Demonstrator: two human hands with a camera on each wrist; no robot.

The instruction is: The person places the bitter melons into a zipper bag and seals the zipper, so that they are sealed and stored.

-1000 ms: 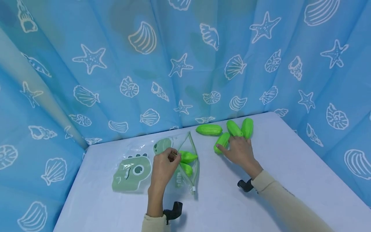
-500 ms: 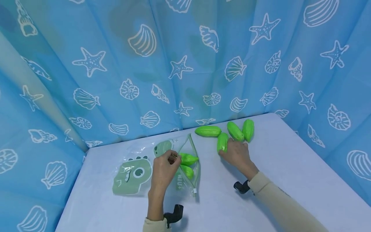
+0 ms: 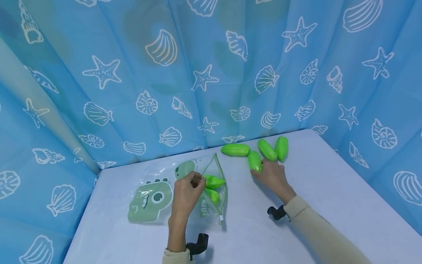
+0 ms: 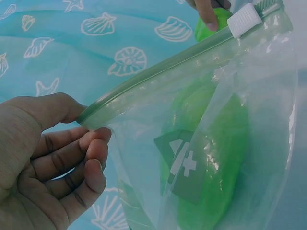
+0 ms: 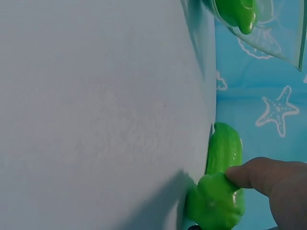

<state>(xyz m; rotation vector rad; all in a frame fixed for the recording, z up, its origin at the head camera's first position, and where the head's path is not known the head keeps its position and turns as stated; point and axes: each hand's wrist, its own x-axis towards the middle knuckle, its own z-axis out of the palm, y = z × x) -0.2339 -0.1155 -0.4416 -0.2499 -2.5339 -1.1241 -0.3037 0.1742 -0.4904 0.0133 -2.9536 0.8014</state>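
Observation:
My left hand (image 3: 186, 192) pinches the opening edge of a clear zip bag (image 3: 150, 201) with green dinosaur prints. The bag lies on its side, its mouth gaping to the right. Two bright green, ridged gourds are inside, an upper gourd (image 3: 214, 182) and a lower gourd (image 3: 213, 196). A white slider (image 4: 243, 20) sits on the zip strip in the left wrist view. My right hand (image 3: 271, 176) grips the near end of another gourd (image 3: 255, 161) on the table. Its thumb (image 5: 254, 175) presses that gourd in the right wrist view; the other fingers are mostly hidden.
A gourd (image 3: 235, 149) lies lengthwise by the table's back edge. Two more, a slanted gourd (image 3: 267, 149) and an outer gourd (image 3: 281, 148), lie just beyond my right hand. A blue shell-print curtain (image 3: 204, 102) hangs around the white table (image 3: 247, 234).
My right hand has drawn its fingers in around the near gourd, which has turned to point more straight away from me. The left hand stays on the bag edge.

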